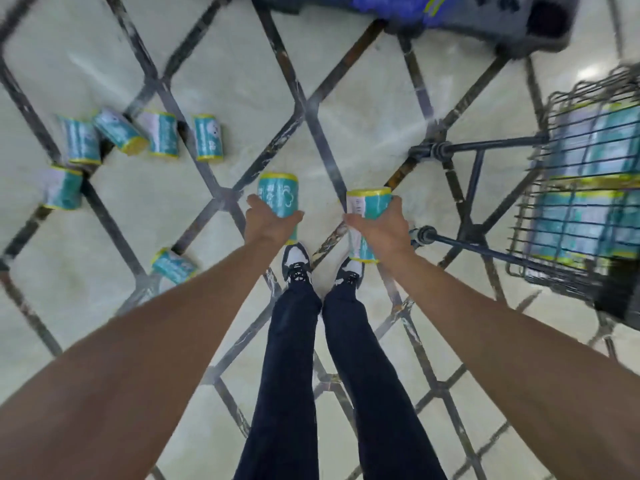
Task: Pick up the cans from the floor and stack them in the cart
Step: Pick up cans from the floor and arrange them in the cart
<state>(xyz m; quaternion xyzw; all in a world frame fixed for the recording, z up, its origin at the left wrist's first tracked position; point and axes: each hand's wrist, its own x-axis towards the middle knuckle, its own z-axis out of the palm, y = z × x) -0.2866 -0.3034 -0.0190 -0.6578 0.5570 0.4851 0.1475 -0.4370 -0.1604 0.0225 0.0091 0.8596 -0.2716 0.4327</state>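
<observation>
Both arms reach down and forward over the floor [363, 109], pale tile crossed by dark diagonal lines. The left hand [268, 221] grips a teal can [278, 194] with a yellow rim, fingers curled round its lower half, can held off the floor and roughly upright. The right hand [379, 225] grips a second teal can [369, 202] the same way — thumb on the near side, fingers wrapped round the body. The two held cans sit side by side, apart, just above the person's black-and-white shoes [297, 263].

More cans on the floor: a loose cluster of four [145, 135] at upper left, lying tilted and close together, some touching; one more can [63, 188] just below that cluster; another can [173, 265] lying on its side near the left forearm.

The wire cart [540, 223] stands at the right edge, well apart from the floor cluster and near the right hand. Inside it, stacked cans [585, 216] in at least two layers — blurred, count unclear. Dark trousers [294, 358] run down the middle. A dark grey and blue object [485, 15] sits at the top edge, too blurred to identify.
</observation>
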